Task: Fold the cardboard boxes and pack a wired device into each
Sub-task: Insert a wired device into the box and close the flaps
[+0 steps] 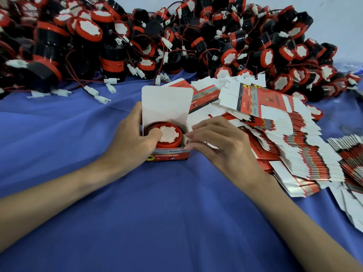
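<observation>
One device (168, 134) sits in the box (169, 155), its lid (167, 103) not yet closed; many flat boxes (294, 138) wait. The left hand (127, 138) grips the box, and the right hand (218, 140) touches its side with straight fingers.

My box (167, 155): was red with a grey band, a yellow-black badge, white inside.
The device (168, 134) in it: had a red rim, white centre.
The cloth (176, 213): was plain blue.
The heap of devices (110, 55): was black, red and white.
The flat boxes (275, 107): were red, grey, white.

We see one folded box (167, 156) upright, lid flap raised, a red-capped device (169, 134) nested inside; flat boxes (294, 138) fan right of it, wired devices (117, 36) heaped behind.
</observation>
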